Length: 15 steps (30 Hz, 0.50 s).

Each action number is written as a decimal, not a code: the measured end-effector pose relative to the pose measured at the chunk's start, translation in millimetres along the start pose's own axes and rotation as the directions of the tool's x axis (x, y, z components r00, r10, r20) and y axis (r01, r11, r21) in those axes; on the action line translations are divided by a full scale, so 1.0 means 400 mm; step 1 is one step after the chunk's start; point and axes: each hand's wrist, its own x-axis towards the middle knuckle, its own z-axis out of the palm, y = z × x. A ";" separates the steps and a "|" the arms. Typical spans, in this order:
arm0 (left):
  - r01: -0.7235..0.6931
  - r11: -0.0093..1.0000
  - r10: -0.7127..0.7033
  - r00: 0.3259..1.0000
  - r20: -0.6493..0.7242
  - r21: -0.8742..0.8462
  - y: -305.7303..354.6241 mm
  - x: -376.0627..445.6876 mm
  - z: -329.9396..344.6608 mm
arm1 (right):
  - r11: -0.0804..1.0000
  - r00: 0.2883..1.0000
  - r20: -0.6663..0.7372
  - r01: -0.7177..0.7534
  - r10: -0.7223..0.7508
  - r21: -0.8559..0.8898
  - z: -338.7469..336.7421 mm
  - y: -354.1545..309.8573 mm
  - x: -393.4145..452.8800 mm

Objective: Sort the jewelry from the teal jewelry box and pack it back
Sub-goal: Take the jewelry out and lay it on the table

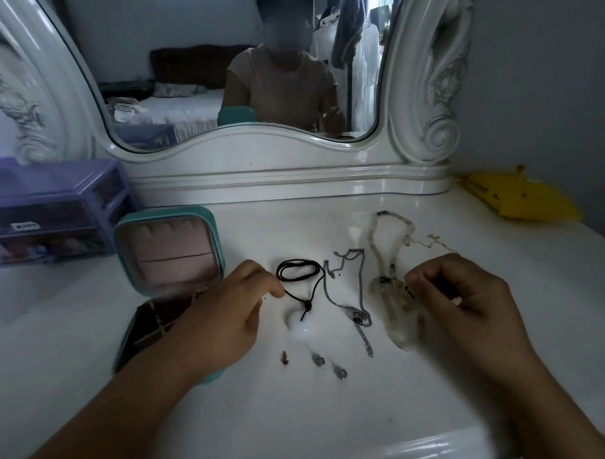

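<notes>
Head view: sorting looks underway. The left hand (pixel 225 307) pinches the black cord necklace (pixel 297 269); the right hand (pixel 464 289) grips a pale beaded strand (pixel 398 308). The silver chain (pixel 347 289) lies between them on the glossy white dresser (pixel 301 418). Next, probably coiling pieces into the open teal jewelry box (pixel 168 251), pink-lined.

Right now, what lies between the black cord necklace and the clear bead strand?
In the head view, the silver chain necklace lies between the black cord necklace and clear bead strand.
</notes>
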 end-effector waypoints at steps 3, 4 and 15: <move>0.031 0.999 -0.031 0.999 -0.019 0.032 -0.032 -0.016 -0.025 | 0.999 0.999 0.011 -0.034 0.034 -0.006 0.018 -0.004 -0.005; 0.032 0.999 -0.031 0.999 -0.021 0.038 -0.041 -0.020 -0.032 | 0.999 0.999 0.026 -0.037 0.037 -0.011 0.023 -0.007 -0.005; 0.028 0.995 -0.031 0.999 -0.035 -0.092 0.028 0.015 -0.004 | 0.999 0.999 0.014 -0.038 0.037 0.032 0.075 -0.023 0.008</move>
